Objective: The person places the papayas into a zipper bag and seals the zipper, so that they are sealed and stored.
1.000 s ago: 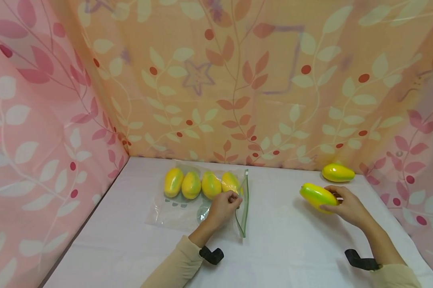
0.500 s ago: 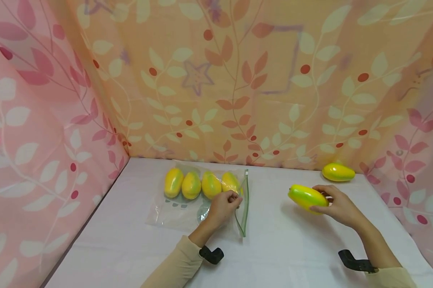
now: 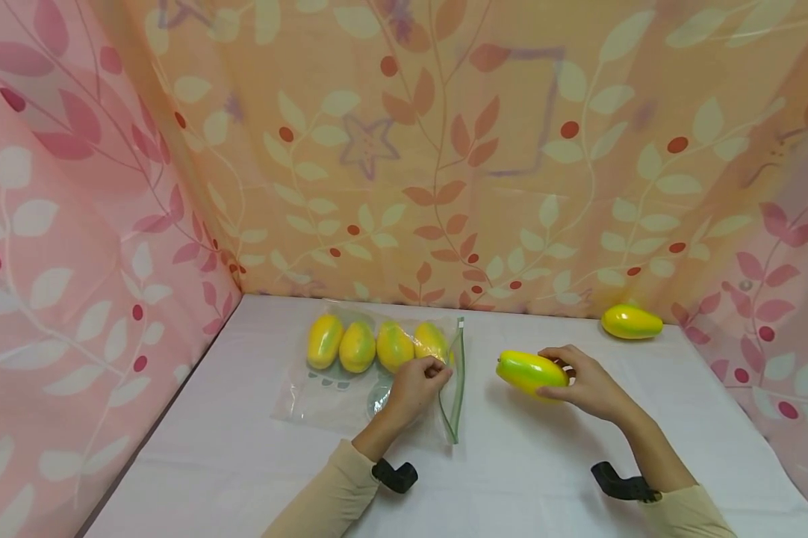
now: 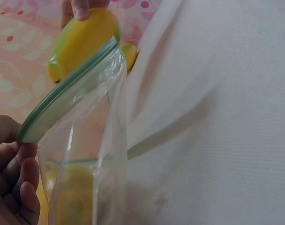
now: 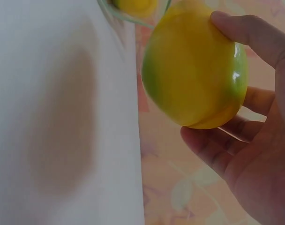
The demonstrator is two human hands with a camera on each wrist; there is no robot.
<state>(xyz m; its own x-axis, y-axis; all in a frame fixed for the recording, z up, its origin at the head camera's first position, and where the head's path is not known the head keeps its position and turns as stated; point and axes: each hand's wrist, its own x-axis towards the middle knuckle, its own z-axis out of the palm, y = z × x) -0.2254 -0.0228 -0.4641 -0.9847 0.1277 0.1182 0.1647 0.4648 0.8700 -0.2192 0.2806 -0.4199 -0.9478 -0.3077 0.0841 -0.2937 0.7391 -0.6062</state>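
My left hand (image 3: 419, 388) pinches the green zip edge (image 4: 70, 89) of a clear zip bag (image 3: 296, 400) lying on the table. In the left wrist view the bag's mouth is spread apart. Several yellow-green papayas (image 3: 357, 347) lie in a row inside the bag. To the right of the mouth, my right hand (image 3: 588, 385) holds another papaya (image 3: 528, 372) above the table, its narrow end toward the bag. The right wrist view shows thumb and fingers around that papaya (image 5: 191, 70); part of the fingers is hidden behind it.
One more papaya (image 3: 631, 322) lies at the table's back right corner. A white cloth covers the table (image 3: 511, 478). Flowered curtains (image 3: 444, 149) stand along its back and sides. Each wrist carries a black mount (image 3: 395, 477).
My right hand has moved left with the papaya, closer to the bag's mouth. The left hand and the bag have stayed in place.
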